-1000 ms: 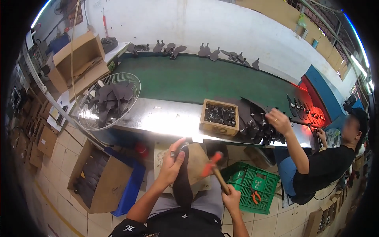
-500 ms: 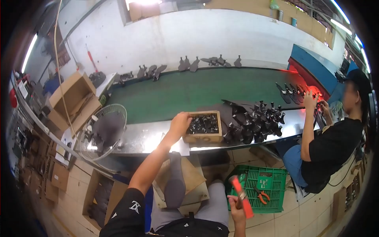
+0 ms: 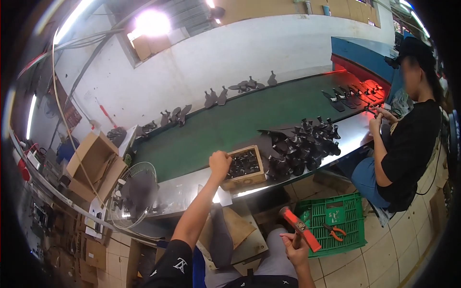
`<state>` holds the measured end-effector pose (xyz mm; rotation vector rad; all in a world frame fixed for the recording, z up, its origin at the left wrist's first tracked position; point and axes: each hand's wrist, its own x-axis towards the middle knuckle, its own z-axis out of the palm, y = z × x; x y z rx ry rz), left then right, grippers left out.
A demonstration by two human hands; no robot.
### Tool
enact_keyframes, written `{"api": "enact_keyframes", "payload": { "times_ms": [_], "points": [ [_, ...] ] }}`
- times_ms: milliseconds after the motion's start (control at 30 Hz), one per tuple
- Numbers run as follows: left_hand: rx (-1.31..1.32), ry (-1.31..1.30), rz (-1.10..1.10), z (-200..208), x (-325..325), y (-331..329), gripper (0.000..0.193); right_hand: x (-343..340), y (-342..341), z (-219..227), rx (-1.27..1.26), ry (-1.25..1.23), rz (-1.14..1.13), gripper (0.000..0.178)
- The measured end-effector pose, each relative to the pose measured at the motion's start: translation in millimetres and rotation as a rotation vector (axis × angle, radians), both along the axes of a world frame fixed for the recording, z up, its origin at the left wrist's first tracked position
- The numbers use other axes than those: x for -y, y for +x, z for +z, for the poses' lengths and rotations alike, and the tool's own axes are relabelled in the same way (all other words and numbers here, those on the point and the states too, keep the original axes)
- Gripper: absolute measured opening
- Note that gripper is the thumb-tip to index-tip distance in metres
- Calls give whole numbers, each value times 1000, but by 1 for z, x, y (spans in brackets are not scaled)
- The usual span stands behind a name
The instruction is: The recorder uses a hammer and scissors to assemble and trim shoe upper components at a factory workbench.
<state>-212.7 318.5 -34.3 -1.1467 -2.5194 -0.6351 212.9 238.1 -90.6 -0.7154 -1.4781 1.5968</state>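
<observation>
My left hand (image 3: 220, 164) has its fingers curled over the left rim of a wooden box (image 3: 245, 181), which holds many small black parts (image 3: 244, 164). The box stands on the metal edge of the bench. Low on the right, my right hand (image 3: 295, 248) is closed round the handle of a hammer (image 3: 301, 228) with a red head, held above my thigh. A dark sole-shaped piece (image 3: 221, 240) lies on a board (image 3: 249, 240) at my lap, with nothing gripping it. Beside the box on its right is a heap of dark heeled sole pieces (image 3: 307, 149).
A green conveyor belt (image 3: 206, 132) runs behind the box, with more sole pieces along its far edge. At right sits a co-worker (image 3: 413, 139). Orange-handled pliers (image 3: 333, 233) lie on a green crate (image 3: 355, 211). A fan (image 3: 137, 192) and cardboard box (image 3: 93, 163) stand left.
The whole view has tilted and shifted. My left hand stays at the box's left rim. The hammer's head has swung to a more slanted angle. The co-worker's raised hand has come down.
</observation>
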Motion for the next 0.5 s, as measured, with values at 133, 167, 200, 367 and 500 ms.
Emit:
{"api": "enact_keyframes", "payload": {
  "times_ms": [133,167,200,367,500],
  "points": [
    [100,169,-39,6,6,10,15,-3,-6,10,-22,-31,-16,13],
    [76,219,-141,9,16,10,12,0,-7,14,-37,4,-6,14],
    [49,276,-237,15,26,8,10,-1,-12,20,-55,46,11,15],
    [-565,250,-876,77,94,95,21,-23,-31,69,-62,-145,139,27],
    [-953,218,-1084,111,152,147,14,-32,-69,106,-207,-94,324,34]
  ]
}}
